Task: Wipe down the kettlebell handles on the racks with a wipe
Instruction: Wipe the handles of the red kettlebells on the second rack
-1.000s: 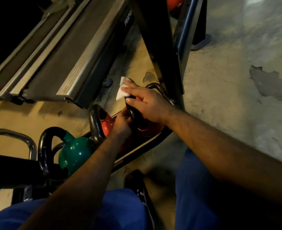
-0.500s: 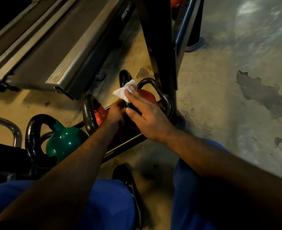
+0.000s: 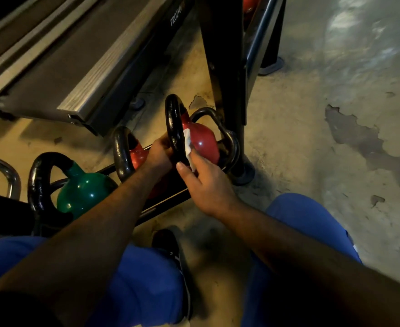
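The person is crouching at the low rack (image 3: 166, 197), both hands working on the red kettlebell (image 3: 202, 143) nearest the rack's upright post (image 3: 222, 67). The right hand (image 3: 206, 182) is pinching a white wipe (image 3: 188, 147) between thumb and curled fingers and pressing it against the right side of that kettlebell's black handle (image 3: 174, 128). The left hand (image 3: 158, 153) is gripping the same handle from the left side, fingers curled round it, apparently steadying it; the fingertips are hidden behind the handle.

Progress, judged from this view: one handle is mid-wipe, with the wipe sitting on the lower part of the loop, so the top of the loop probably needs a pass too. Nothing shows whether the neighbours are clean. The second red kettlebell (image 3: 136, 155) just to the left, with its handle (image 3: 121, 152), is not being touched by the wipe, and neither is the green kettlebell (image 3: 83, 187) with its handle (image 3: 38, 180) further left. A dark handle (image 3: 229, 138) is also sitting against the post on the right. Another red kettlebell (image 3: 249, 5) is showing higher up on the rack, mostly hidden. So most handles look still pending; the task is likely early to midway.
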